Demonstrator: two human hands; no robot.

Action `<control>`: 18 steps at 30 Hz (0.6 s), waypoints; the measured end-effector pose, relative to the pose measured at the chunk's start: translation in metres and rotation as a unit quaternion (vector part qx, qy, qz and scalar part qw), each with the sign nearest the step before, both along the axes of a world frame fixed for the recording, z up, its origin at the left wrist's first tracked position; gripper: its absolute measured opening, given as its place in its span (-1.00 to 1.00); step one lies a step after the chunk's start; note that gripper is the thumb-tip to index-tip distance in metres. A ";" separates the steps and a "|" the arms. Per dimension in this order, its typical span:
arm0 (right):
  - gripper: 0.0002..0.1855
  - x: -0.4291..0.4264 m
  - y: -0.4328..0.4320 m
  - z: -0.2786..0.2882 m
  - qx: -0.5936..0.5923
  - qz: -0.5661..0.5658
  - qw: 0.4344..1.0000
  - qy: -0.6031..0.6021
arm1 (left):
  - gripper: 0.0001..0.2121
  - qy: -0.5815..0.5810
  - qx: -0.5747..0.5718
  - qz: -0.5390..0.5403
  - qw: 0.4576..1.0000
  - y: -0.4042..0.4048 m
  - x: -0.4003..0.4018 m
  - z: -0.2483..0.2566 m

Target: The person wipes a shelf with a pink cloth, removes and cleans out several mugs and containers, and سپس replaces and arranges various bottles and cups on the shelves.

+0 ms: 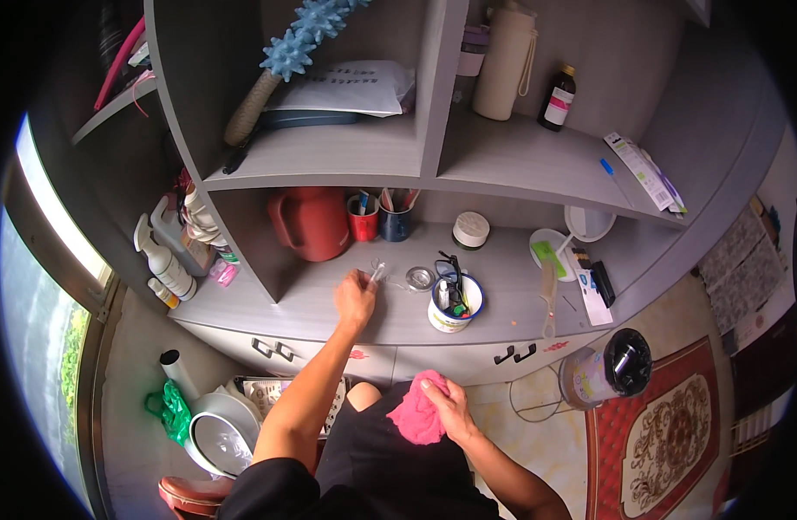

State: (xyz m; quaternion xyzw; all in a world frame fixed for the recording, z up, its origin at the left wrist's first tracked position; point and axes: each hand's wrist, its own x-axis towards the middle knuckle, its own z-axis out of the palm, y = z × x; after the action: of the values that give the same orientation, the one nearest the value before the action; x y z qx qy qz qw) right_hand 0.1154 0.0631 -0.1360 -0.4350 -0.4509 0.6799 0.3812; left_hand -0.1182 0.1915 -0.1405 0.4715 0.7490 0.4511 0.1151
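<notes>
My left hand is over the grey counter of the cabinet, its fingers closed on a small clear plastic item; what exactly it is I cannot tell. A thin clear strand lies on the counter beside it, near a round metal tin. To the right stands a white enamel mug with a blue rim, holding black-framed glasses and small odds and ends. Lower down, above my lap, my right hand grips a crumpled pink cloth.
Behind are a red jug, a red cup, a blue cup and a lidded jar. Rightward lie a comb and a white strainer-like dish. A shelf edge overhangs the counter. A bin stands on the floor.
</notes>
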 end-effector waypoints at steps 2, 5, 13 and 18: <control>-0.72 -0.002 0.003 0.003 -0.009 -0.002 1.000 0.009 | -0.89 -0.294 0.060 -0.067 0.951 -0.010 0.001 -0.014; -0.72 -0.005 0.014 0.013 0.026 -0.038 0.998 0.032 | -0.90 -0.379 0.106 -0.134 0.909 -0.064 0.036 0.036; -0.59 -0.040 0.021 0.070 0.127 -0.008 0.982 0.141 | -0.80 0.109 0.263 -0.183 0.941 -0.141 0.065 0.077; -0.69 -0.036 0.014 0.079 0.097 -0.027 0.979 0.175 | -0.83 -0.046 0.213 -0.189 0.957 -0.155 0.068 0.091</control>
State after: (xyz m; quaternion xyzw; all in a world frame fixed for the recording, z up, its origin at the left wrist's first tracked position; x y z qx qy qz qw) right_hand 0.0799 0.0774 -0.0573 -0.2818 -0.4291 0.6882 0.5127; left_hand -0.0507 0.0369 -0.0496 0.5971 0.5265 0.5913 0.1292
